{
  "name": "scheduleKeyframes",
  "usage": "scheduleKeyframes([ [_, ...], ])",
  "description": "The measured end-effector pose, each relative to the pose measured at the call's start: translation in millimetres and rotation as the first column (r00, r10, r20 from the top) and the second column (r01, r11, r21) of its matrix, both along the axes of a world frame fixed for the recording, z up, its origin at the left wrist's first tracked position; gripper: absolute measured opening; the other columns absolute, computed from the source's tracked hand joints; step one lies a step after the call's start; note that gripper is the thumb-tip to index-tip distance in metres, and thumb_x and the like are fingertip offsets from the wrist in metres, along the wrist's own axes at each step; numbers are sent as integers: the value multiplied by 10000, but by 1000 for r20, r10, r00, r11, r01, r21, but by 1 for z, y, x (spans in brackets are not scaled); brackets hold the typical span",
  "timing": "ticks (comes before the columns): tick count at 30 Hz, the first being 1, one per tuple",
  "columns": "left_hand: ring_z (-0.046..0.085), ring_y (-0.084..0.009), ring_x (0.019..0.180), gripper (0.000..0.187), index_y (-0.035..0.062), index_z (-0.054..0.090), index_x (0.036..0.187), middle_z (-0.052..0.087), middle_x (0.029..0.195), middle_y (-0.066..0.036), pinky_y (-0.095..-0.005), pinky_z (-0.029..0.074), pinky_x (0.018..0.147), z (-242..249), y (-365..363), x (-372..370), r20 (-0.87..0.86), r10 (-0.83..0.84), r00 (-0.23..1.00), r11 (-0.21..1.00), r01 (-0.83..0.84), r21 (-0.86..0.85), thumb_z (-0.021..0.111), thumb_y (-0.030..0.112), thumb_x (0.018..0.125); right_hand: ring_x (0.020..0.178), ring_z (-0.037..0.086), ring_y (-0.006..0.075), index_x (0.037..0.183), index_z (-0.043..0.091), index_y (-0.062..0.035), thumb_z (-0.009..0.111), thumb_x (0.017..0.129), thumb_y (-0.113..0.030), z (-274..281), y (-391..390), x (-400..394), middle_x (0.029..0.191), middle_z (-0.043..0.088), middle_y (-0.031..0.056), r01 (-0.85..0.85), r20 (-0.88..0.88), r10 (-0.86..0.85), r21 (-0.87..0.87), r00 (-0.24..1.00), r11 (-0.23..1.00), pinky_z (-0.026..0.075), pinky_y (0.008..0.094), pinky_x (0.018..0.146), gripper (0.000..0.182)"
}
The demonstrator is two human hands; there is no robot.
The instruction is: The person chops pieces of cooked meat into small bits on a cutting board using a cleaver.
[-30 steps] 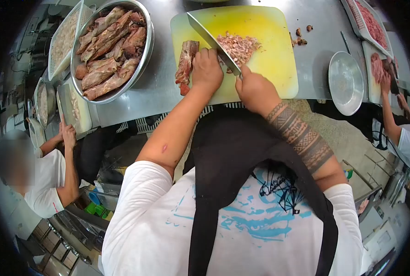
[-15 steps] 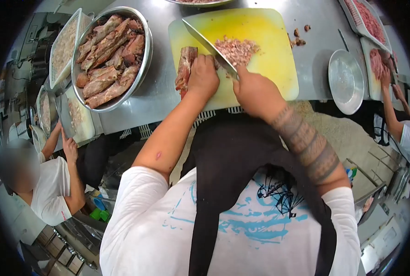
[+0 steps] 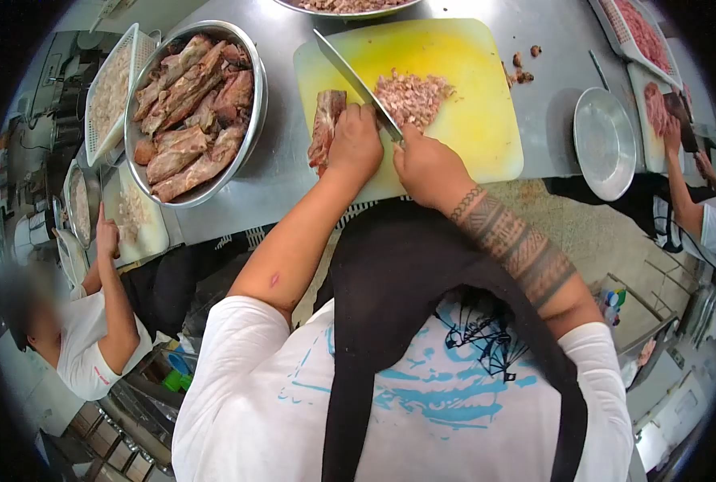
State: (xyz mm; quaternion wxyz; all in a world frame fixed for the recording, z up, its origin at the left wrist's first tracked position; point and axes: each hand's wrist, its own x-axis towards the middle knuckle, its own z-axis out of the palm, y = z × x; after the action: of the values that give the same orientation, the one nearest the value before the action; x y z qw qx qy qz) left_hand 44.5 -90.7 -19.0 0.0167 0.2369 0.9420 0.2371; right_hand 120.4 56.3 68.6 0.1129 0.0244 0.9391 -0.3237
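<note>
My left hand [image 3: 356, 143] presses down on a piece of browned meat [image 3: 326, 120] at the left side of the yellow cutting board [image 3: 486, 104]; its fingers are curled and partly hide the meat. In my right hand [image 3: 432, 167] is a kitchen knife [image 3: 350, 74], its handle covered by my fingers. The blade slants up to the left, close beside the knuckles of my left hand. Just right of the blade lies a heap of chopped meat [image 3: 414, 96] in small pieces.
A steel bowl [image 3: 259, 120] of large meat pieces stands left of the board, beside a white basket [image 3: 93, 136]. To the right are a metal pan [image 3: 605, 145] and dark scraps [image 3: 522, 77]. Co-workers cut at boards on both sides; one co-worker's hand [image 3: 107, 237] is at left.
My right hand and the knife have shifted slightly left and down, closer to my left hand. My left hand stays on the meat. The left co-worker's hands have moved.
</note>
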Motion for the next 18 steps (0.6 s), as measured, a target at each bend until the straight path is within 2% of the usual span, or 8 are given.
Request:
scheduleKeyframes([
  [2,590,-424,1050,224,-16,578,1116,589,1073,-233,-507,496,915,1,-1,-2,7,-8,1000,1000,7,18,541,55,907,877,711,456,1098,537,25,520,1024,-243,-1,5,-14,909,718,276,-17,19,17,11,1000,1000,556,557,809,279],
  [6,597,-430,1053,219,-16,574,1114,590,1071,-238,-511,496,921,4,-6,-5,71,-19,997,1000,17,16,536,47,909,855,700,472,1093,535,20,514,1026,-245,45,7,-2,901,712,279,-35,137,32,20,990,999,554,562,798,274],
  [8,600,-440,1063,216,-20,572,1110,593,1074,-240,-514,494,937,4,-6,-5,97,-13,995,999,9,41,542,33,903,859,697,473,1105,537,23,519,1024,-241,5,1,-3,904,712,277,17,106,-16,-7,994,1000,553,562,803,277],
  [9,600,-440,1063,216,-20,572,1110,593,1074,-240,-514,494,937,7,-9,2,106,-14,994,999,10,37,542,33,903,863,695,475,1116,540,26,523,1021,-238,0,-5,-1,907,713,274,72,93,-68,-41,993,997,553,562,807,281],
  [12,605,-454,1059,208,-24,568,1098,598,1063,-247,-513,496,945,16,-10,-2,92,-24,995,999,21,32,553,22,895,867,693,477,1129,525,30,528,1022,-238,-3,-1,-12,904,711,271,48,-4,-49,-49,999,998,548,566,802,288],
  [13,614,-462,1052,212,-29,573,1101,605,1069,-258,-515,505,939,21,-11,-3,145,-37,989,999,36,4,555,19,896,867,693,477,1129,525,30,528,1022,-238,5,0,-9,904,711,271,53,-2,-53,-44,999,998,548,566,802,288],
  [15,623,-470,1045,216,-34,578,1104,613,1074,-269,-517,513,933,32,-9,-11,184,-44,982,999,48,-17,556,17,896,860,691,479,1123,507,27,526,1026,-239,28,3,-10,892,706,274,8,110,-6,-18,994,1000,546,570,795,284],
  [18,641,-475,1038,221,-42,591,1110,627,1082,-290,-526,530,911,38,-12,-12,255,-28,966,999,33,-18,558,19,901,862,691,481,1120,495,26,519,1033,-246,42,0,0,889,703,281,-12,170,18,-36,985,999,547,569,791,286],
])
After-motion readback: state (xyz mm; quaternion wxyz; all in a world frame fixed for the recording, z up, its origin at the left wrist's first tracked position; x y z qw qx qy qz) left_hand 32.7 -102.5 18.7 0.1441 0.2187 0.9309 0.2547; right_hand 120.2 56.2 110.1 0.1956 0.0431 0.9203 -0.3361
